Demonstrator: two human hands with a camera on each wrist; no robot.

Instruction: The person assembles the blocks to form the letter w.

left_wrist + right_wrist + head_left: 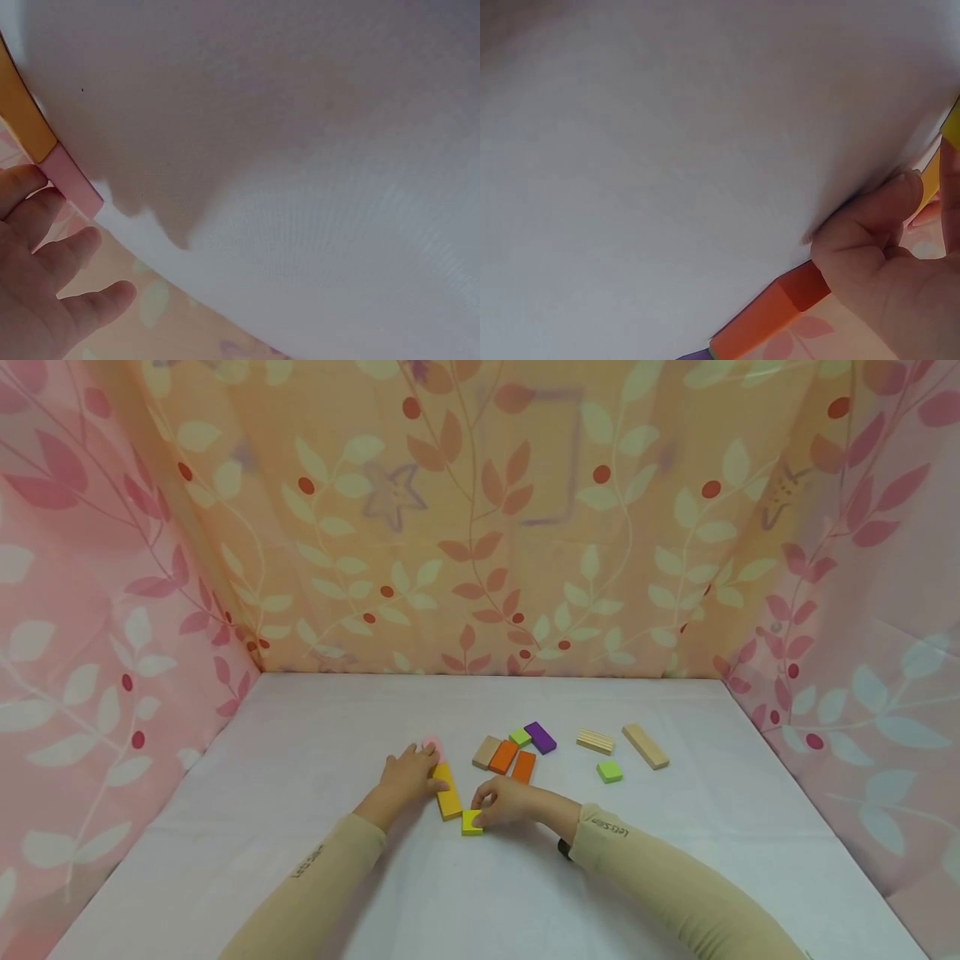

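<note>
My left hand (407, 777) lies over the upper end of a row of blocks, its fingers spread. Its fingertips are at the pink block (71, 180), which sits end to end with an orange-yellow block (448, 800). The left thumb reaches across the orange-yellow block. My right hand (506, 802) is at a small yellow square block (471, 823), pinching its right side between thumb and a bent finger. The yellow block lies just below the lower end of the orange-yellow block. In the right wrist view only a corner of that yellow block (952, 129) shows.
Beyond the right hand lie two orange blocks (503, 757), a tan block (487, 752), a green block (520, 737) and a purple block (541, 737). Farther right are a striped block (595, 741), a green square (610, 772) and a long tan block (645, 746). Patterned curtains enclose the white table (315, 718).
</note>
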